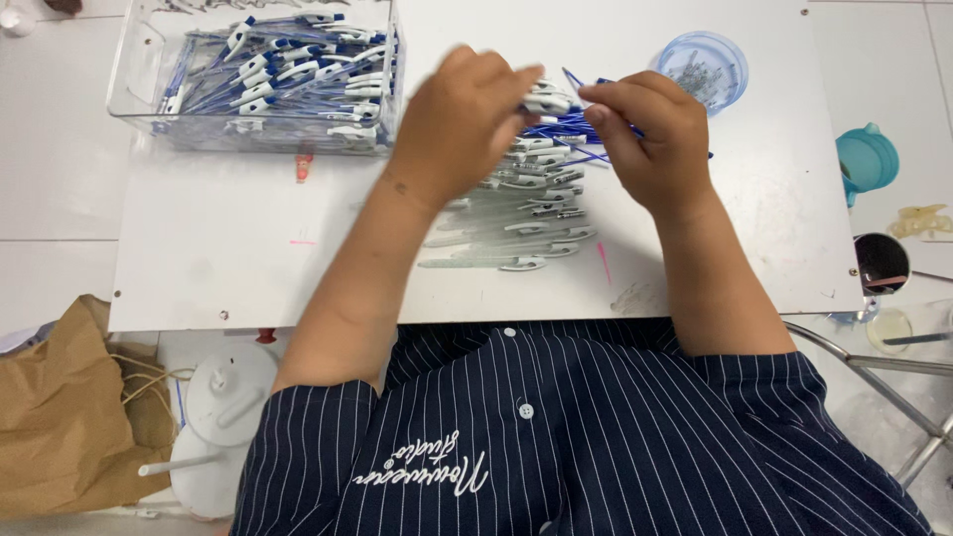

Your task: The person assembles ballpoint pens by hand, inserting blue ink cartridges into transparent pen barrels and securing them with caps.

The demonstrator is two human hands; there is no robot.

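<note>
Both hands meet over the table: left hand [467,119] pinches a white pen barrel [548,102], right hand [650,134] grips a blue refill [576,79], apparently mid-insertion.

Your left hand [467,124] and right hand [650,139] meet over the middle of the board [228,258], fingers closed on a pen barrel [548,102] held between them, and directly beneath and in front of them a row of pen barrels [526,213] lies side by side on the board. Behind and to the left of your left hand the tray [134,89] sits at the board's far left corner with finished pens [288,74] piled in it, while the small round cup [703,67] stands behind your right hand near the far right edge. Off the board, a paper bag [69,407] lies at your near left with a lidded bottle [223,422] just right of it, and a second cup [866,159] stands to the right of the board.
</note>
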